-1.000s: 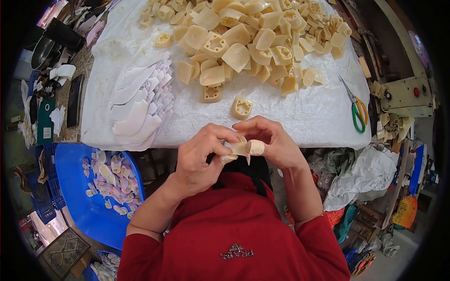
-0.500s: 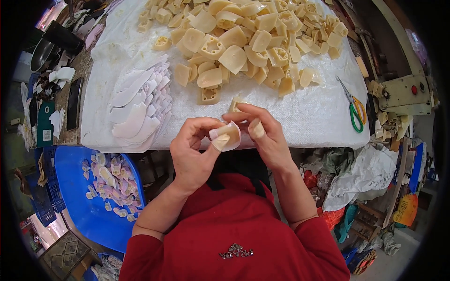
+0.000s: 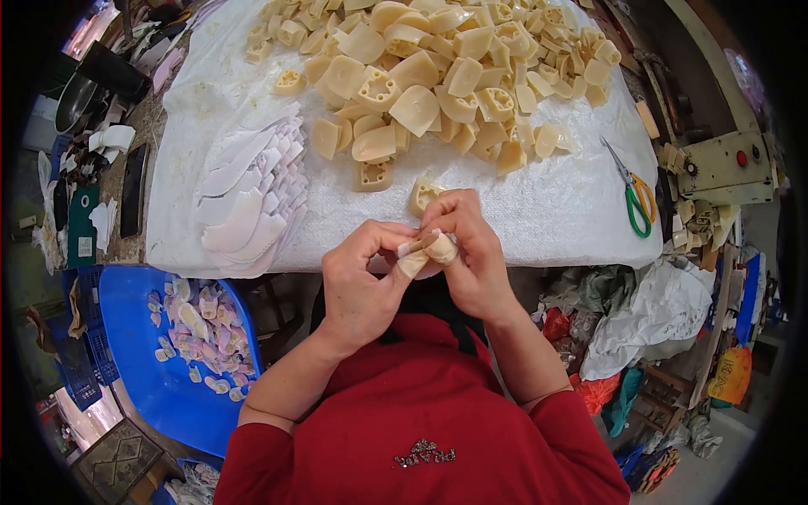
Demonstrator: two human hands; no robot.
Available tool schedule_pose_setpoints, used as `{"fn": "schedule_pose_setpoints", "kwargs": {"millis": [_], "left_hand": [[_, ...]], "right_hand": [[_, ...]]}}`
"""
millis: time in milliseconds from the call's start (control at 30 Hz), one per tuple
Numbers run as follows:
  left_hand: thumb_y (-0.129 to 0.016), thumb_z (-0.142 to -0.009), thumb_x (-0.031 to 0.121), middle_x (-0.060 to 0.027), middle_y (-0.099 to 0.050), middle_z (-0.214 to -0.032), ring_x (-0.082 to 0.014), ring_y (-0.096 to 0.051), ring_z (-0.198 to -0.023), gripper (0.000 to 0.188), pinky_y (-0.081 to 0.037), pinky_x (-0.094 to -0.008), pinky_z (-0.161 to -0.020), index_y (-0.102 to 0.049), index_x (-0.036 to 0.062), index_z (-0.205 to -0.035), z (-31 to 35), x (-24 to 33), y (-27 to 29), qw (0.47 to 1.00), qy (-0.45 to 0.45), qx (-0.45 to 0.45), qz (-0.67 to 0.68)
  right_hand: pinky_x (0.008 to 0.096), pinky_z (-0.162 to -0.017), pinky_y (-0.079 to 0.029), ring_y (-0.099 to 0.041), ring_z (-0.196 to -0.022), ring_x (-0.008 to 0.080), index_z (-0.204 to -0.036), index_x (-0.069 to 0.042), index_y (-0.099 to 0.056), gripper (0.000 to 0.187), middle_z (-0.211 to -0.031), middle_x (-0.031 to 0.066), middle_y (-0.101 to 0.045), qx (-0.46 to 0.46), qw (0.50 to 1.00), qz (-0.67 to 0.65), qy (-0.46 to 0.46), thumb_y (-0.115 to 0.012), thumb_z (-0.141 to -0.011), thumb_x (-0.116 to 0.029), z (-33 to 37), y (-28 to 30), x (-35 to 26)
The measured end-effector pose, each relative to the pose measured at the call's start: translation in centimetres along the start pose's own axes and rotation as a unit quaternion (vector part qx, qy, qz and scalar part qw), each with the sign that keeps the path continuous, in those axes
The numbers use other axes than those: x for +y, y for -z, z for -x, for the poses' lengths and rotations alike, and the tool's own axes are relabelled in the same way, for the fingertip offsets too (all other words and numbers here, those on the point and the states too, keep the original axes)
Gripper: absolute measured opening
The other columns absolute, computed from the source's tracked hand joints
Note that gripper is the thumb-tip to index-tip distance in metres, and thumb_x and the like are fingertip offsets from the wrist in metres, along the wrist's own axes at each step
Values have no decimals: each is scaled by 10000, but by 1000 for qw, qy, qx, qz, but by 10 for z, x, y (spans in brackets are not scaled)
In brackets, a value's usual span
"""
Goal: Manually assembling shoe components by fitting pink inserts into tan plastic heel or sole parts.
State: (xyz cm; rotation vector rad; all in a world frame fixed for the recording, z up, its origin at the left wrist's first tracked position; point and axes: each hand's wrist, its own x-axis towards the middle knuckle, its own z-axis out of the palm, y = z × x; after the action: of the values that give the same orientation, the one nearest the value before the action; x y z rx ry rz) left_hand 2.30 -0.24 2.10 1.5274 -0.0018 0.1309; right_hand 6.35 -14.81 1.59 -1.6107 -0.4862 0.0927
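Both my hands meet at the table's front edge around one cream plastic shoe heel with a pale pinkish covering (image 3: 429, 270). My left hand (image 3: 358, 282) pinches its left side, and my right hand (image 3: 473, 261) presses on it from the right. Both thumbs wear cream wrappings, and together with the fingers they hide most of the heel. Just beyond my right fingers lies a bare heel (image 3: 423, 196), hollow side showing. A heap of similar heels (image 3: 417, 109) covers the far part of the table. Overlapping pale lilac cut pieces (image 3: 244, 215) lie to the left.
White woven sheeting (image 3: 337, 231) covers the table. Scissors with green and orange handles (image 3: 637, 206) lie at its right edge. Below left stands a blue tub (image 3: 135, 362) with many covered pieces (image 3: 210, 328). Crumpled plastic bags (image 3: 648, 316) sit below right, and a beige machine box (image 3: 728, 168) stands at right.
My right hand has come in to the left and now presses on the heel with its thumb and fingers. The heel has turned, and its open side is now mostly hidden.
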Motion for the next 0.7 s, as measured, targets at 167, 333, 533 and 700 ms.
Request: {"fn": "schedule_pose_setpoints", "kwargs": {"millis": [167, 333, 533, 700], "left_hand": [[-729, -750, 71, -110, -587, -958, -256, -580, -893, 121, -465, -311, -757, -629, 40, -808, -4, 4, 3, 974, -125, 32, -186], [-729, -712, 25, -86, -562, -990, -263, -540, -956, 124, -451, -334, -780, -636, 51, -790, -10, -4, 16, 913, -311, -4, -265], [-695, -785, 114, -110, -555, -1075, -279, -522, -1000, 129, -432, -340, -828, -672, 68, -903, 2, -13, 14, 959, -257, -39, -116], [-488, -917, 402, -132, -508, -1172, -241, -508, -1030, 496, -374, -319, -929, -482, 32, -1247, 1, -15, 16, 992, -66, -107, 12]], "right_hand": [[341, -813, -387, -486, -911, 222, -822, -69, -578, 173, -904, 26, -555, 34, 982, 153, 105, -657, -834, -223, 5, 1, 2], [331, -891, -415, -514, -1031, 184, -1107, -31, -598, 345, -1049, 74, -581, -10, 987, -161, 24, -654, -867, -271, 1, 20, 4], [342, -921, -446, -581, -1016, 197, -1139, 17, -553, 476, -1045, 101, -626, -74, 991, -94, -65, -758, -715, -53, -2, 26, -2], [318, -808, -479, -603, -887, 212, -1077, -72, -612, 411, -1004, 80, -636, -38, 998, 27, 51, -750, -689, -73, -2, 20, -4]]}}
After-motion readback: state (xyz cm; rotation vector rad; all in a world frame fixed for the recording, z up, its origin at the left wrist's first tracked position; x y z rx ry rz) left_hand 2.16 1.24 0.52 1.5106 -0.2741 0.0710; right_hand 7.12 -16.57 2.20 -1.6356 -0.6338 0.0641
